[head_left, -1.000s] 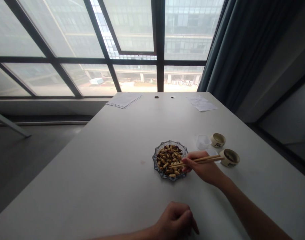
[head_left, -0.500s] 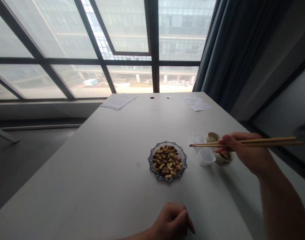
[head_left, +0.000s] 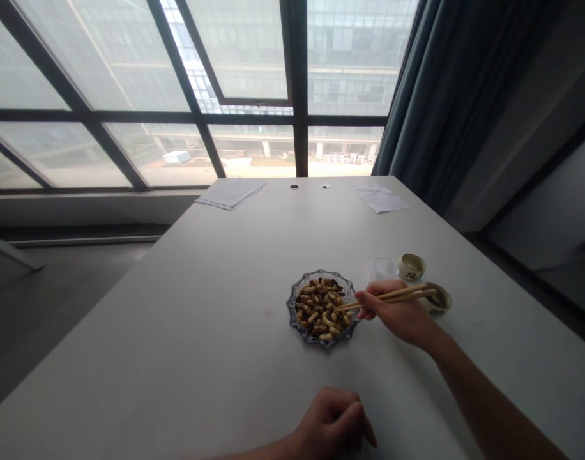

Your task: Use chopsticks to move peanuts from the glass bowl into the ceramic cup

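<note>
My right hand (head_left: 391, 310) is closed around a pair of wooden chopsticks (head_left: 407, 294). Their tips reach into a scalloped glass dish (head_left: 296, 330) from its right side, among the nuts. Peanuts in their shells (head_left: 313, 317) lie mixed with small dark pieces in the dish; whether the tips pinch one I cannot tell. Nearer to me, my left hand (head_left: 334, 418) rests on the table with its fingers curled and nothing visible in them. Behind my right hand stands a clear plastic container (head_left: 384, 268); a second one beside it is hidden by the hand.
Two small ceramic cups, a far one (head_left: 411, 267) and a near one (head_left: 443, 298), stand right of the containers. Papers lie at the far left (head_left: 231, 193) and far right (head_left: 382, 199) of the white table (head_left: 177, 306). Beyond are windows and a dark curtain (head_left: 431, 96).
My right hand has moved left and the chopstick tips have gone from above the plastic containers into the glass dish. A dark bit at the tips no longer shows. My left hand stays put.
</note>
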`<state>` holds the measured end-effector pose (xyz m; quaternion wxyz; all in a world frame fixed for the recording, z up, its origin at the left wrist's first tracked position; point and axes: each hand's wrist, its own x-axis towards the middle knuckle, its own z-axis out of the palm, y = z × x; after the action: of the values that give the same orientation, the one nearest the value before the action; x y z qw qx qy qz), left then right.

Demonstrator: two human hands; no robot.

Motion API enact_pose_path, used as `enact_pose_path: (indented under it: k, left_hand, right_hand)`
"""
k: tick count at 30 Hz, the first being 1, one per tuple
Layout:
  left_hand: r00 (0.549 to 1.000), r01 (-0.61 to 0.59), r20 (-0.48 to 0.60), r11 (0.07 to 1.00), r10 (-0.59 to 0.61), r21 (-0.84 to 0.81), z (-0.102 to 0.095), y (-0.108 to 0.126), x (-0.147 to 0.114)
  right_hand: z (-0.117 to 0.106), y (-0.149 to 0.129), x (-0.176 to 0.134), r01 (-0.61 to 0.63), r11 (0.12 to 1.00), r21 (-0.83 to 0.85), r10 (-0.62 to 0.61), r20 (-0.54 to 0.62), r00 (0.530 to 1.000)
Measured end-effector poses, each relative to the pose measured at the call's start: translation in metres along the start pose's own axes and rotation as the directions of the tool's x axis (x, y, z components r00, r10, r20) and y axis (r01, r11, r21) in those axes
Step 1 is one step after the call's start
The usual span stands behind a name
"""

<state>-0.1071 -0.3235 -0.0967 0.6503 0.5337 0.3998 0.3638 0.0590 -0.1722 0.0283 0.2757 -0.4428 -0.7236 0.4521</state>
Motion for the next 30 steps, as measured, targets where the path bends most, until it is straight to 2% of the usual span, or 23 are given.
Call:
enact_pose_path:
  k: [7, 10, 12, 14, 16, 19, 22, 24, 26, 30]
  left_hand:
    - [1.000, 0.013, -0.003, 1.000, -0.013, -0.012, 0.001, -0.001, 0.001]
    - [1.000, 0.007, 0.001, 1.000, -0.007, -0.016, 0.002, -0.001, 0.001]
    - [1.000, -0.016, 0.002, 1.000, 0.016, -0.004, 0.002, -0.001, 0.001]
    - [1.000, -0.026, -0.005, 1.000, 0.026, 0.003, 0.001, -0.002, 0.001]
    - [1.000, -0.016, -0.005, 1.000, 0.016, -0.004, 0.001, -0.002, 0.000]
    - [1.000, -0.006, -0.004, 1.000, 0.006, -0.004, 0.001, -0.001, 0.000]
    - [1.000, -0.016, -0.006, 1.000, 0.016, 0.014, 0.000, 0.001, 0.000]
    - [1.000, -0.008, -0.004, 1.000, 0.008, 0.020, -0.001, 0.002, 0.000]
    - [1.000, 0.012, -0.004, 1.000, -0.012, 0.021, -0.001, 0.002, 0.000]
    - [1.000, 0.029, -0.008, 1.000, -0.029, 0.005, -0.001, 0.001, 0.000]
  right_hand:
    - [-0.020, -0.003, -0.002, -0.010, 1.000, 0.004, 0.010, -0.054, 0.999]
    - [-0.036, -0.009, -0.007, -0.027, 0.999, 0.017, 0.029, -0.131, 0.991]
    - [-0.054, -0.015, -0.015, -0.046, 0.999, 0.020, 0.049, -0.222, 0.974]
    - [-0.075, -0.021, -0.025, -0.059, 0.998, -0.002, 0.054, -0.358, 0.932]
    - [-0.100, -0.021, -0.035, -0.071, 0.997, -0.038, 0.043, -0.493, 0.869]
    - [-0.136, -0.009, -0.048, -0.159, 0.983, -0.090, 0.074, -0.600, 0.797]
    - [-0.161, 0.014, -0.051, -0.266, 0.959, -0.100, 0.159, -0.589, 0.793]
    - [-0.168, 0.029, -0.046, -0.327, 0.943, -0.067, 0.229, -0.585, 0.778]
    - [-0.165, 0.037, -0.037, -0.358, 0.933, -0.050, 0.270, -0.563, 0.782]
    - [-0.145, 0.036, -0.018, -0.364, 0.928, -0.080, 0.284, -0.480, 0.830]
